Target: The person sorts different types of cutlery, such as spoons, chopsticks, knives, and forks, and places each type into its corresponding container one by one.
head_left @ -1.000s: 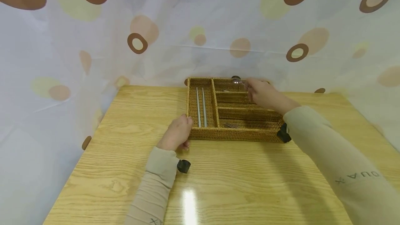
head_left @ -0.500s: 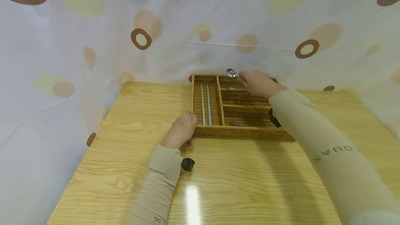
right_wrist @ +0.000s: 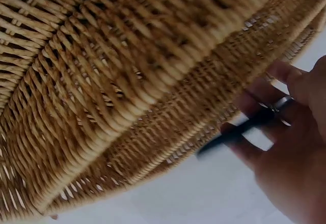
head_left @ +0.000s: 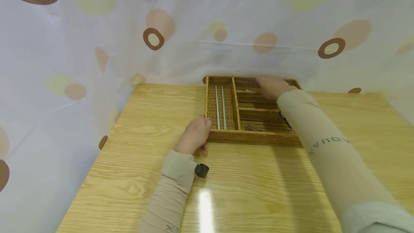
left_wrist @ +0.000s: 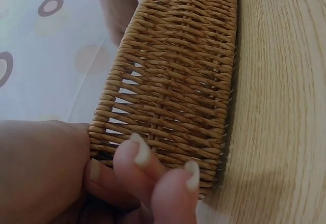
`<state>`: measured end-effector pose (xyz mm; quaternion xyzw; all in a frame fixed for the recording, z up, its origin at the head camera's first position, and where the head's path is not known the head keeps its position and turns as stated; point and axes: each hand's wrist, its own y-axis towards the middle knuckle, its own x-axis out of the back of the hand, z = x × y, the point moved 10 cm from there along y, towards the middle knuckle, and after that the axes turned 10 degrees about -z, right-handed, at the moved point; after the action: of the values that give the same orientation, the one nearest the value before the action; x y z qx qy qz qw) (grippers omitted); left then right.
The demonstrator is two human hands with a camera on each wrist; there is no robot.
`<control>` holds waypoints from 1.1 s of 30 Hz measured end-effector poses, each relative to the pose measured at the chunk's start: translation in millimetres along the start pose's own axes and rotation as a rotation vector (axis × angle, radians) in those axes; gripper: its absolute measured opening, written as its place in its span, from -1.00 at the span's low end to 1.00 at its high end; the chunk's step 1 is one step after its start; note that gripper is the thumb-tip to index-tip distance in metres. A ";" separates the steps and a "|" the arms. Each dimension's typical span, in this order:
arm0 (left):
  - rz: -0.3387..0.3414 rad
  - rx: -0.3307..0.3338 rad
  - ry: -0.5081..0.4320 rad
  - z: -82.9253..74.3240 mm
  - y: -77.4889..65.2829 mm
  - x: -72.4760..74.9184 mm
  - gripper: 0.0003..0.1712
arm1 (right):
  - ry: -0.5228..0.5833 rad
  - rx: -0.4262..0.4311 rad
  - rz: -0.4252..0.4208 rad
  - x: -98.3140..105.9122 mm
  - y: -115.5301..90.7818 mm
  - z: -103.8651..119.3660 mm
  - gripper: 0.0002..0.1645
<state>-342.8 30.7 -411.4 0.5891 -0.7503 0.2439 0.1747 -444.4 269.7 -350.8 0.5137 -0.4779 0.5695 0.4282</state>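
A woven cutlery tray [head_left: 255,137] lies on the wooden table. My left hand [head_left: 195,132] grips its front left corner; in the left wrist view the curled fingers [left_wrist: 137,165] are against the wicker side. Over the tray's back compartment is my right hand [head_left: 273,86], blurred. Its fingers hold a spoon, whose dark, blurred handle [right_wrist: 239,132] shows in the right wrist view; the bowl is hidden there. Two pale chopsticks [head_left: 217,107] lie lengthwise in the left compartment. Some metal cutlery [head_left: 253,128] lies in the front compartment, and a small shiny piece [head_left: 247,90] in the back one.
Wicker dividers [head_left: 258,109] split the tray's right part into three long compartments. A white curtain [head_left: 181,60] with brown and yellow spots hangs right behind the tray. The wooden table [head_left: 145,118] extends to either side and in front.
My right hand has lifted the spoon a little above the tray's back, then lowered it toward the back compartment. The left hand keeps its grip on the corner. The head view has shifted slightly.
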 end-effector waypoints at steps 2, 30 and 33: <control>0.000 -0.006 0.001 -0.3 0.1 -0.3 -0.32 | 0.047 -0.037 0.057 -11.5 1.6 -9.2 -0.43; -0.002 -0.034 0.026 -2.4 -2.0 2.5 -0.31 | 0.239 -0.099 0.069 -11.6 -41.1 -23.4 0.09; -0.008 -0.027 0.024 -1.4 -2.7 2.8 -0.31 | 0.256 -0.090 0.022 -8.6 -51.9 -18.2 0.11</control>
<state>-340.8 28.8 -408.2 0.5866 -0.7491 0.2401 0.1929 -395.8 296.8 -354.3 0.4117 -0.4501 0.6132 0.5020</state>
